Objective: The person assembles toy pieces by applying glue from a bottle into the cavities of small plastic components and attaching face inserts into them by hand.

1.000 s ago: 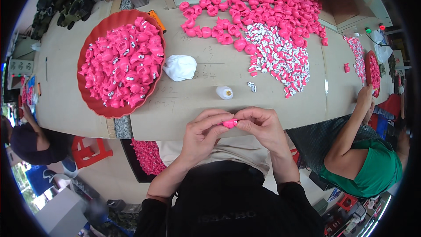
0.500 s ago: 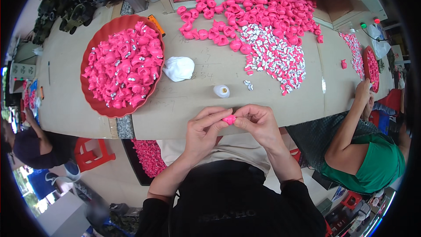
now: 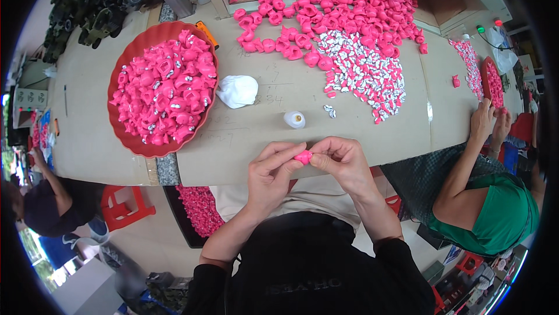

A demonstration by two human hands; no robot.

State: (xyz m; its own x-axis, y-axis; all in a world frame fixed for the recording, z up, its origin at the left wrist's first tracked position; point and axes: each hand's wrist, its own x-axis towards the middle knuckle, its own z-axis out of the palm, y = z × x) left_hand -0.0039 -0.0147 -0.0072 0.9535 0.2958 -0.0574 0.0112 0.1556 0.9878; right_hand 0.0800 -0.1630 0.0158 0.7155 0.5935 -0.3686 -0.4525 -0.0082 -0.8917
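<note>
Left hand [image 3: 269, 176] and right hand [image 3: 343, 162] curl fingertip to fingertip, pinching small pink plastic piece [image 3: 303, 156] between them; glue bottle [image 3: 294, 120] at twelve o'clock.

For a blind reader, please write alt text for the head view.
Both hands, left hand and right hand, pinch one pink piece at the table edge. Beyond it: a red bowl of pink pieces, a white cloth, a small white bottle.

Single head-worn fisheye view, steeply downward, close over the cardboard-covered table [image 3: 279, 105]; edges bowed
</note>
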